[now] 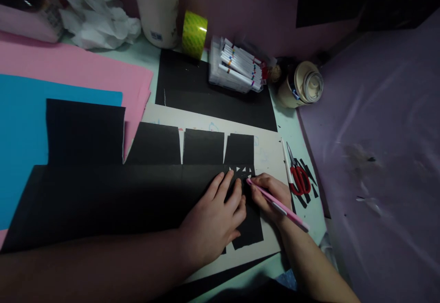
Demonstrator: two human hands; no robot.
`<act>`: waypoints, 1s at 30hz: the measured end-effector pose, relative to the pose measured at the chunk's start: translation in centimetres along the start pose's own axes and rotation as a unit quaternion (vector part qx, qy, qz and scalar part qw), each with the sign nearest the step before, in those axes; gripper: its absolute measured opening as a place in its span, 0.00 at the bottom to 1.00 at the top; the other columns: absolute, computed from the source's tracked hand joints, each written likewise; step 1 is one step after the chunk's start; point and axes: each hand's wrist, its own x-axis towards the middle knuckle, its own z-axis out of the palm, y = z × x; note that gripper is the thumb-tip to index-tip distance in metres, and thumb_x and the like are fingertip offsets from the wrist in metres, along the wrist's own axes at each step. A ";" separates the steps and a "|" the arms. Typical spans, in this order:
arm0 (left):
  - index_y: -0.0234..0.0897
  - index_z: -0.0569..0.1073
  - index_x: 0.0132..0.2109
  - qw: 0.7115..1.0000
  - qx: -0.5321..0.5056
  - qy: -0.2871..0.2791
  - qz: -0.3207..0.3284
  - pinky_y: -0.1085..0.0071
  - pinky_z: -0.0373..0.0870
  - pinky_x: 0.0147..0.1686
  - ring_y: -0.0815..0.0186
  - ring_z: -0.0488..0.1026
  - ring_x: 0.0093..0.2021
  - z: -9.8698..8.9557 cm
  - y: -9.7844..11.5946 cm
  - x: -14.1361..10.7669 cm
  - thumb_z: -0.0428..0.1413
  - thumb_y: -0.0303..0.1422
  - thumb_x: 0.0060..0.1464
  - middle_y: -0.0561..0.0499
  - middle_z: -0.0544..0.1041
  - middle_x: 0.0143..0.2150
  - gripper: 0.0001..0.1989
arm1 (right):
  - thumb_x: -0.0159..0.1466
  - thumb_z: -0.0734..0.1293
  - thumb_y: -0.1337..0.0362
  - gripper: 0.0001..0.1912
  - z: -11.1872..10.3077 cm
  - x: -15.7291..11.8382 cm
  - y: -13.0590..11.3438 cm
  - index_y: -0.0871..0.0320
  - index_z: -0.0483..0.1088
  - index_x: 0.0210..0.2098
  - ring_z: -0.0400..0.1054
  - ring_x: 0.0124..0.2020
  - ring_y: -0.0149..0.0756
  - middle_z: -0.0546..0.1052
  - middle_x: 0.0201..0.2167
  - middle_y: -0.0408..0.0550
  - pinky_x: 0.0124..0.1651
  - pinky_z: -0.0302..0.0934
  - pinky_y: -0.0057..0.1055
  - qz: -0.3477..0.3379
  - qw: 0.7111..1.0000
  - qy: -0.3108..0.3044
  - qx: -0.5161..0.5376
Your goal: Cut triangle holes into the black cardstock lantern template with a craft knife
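While near paper edge, hands close together.

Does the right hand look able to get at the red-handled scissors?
Probably yes: the red-handled scissors lie close beside the right hand, and nothing seems to cover their handles. It grips a pink pen-like tool, though, so it might have to put that down first.

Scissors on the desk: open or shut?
Shut: the scissors' blades lie together in one narrow point, with no gap visible between them.
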 end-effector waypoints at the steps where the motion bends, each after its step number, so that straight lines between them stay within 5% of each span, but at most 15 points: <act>1: 0.33 0.69 0.59 1.000 0.000 0.000 0.000 0.45 0.45 0.65 0.38 0.54 0.67 0.0 0.0 0.0 0.56 0.53 0.55 0.35 0.64 0.65 0.33 | 0.63 0.65 0.68 0.03 0.0 0.0 -0.1 0.56 0.71 0.37 0.72 0.29 0.33 0.78 0.29 0.47 0.32 0.67 0.30 0.002 1.000 -0.001 0.000; 15: 0.33 0.69 0.59 1.000 0.000 0.000 -0.002 0.45 0.44 0.65 0.40 0.53 0.68 0.0 0.1 0.0 0.56 0.52 0.56 0.35 0.63 0.65 0.32 | 0.64 0.65 0.66 0.03 0.5 0.0 0.1 0.55 0.72 0.37 0.72 0.29 0.33 0.78 0.30 0.47 0.32 0.67 0.30 0.010 1.000 0.002 -0.013; 30: 0.34 0.69 0.59 1.000 0.002 -0.005 0.004 0.45 0.46 0.64 0.38 0.55 0.67 -0.2 0.0 0.1 0.56 0.53 0.55 0.36 0.64 0.65 0.33 | 0.64 0.64 0.70 0.05 0.0 0.6 0.5 0.55 0.70 0.37 0.71 0.28 0.32 0.76 0.28 0.47 0.30 0.66 0.28 -0.083 0.993 -0.040 -0.069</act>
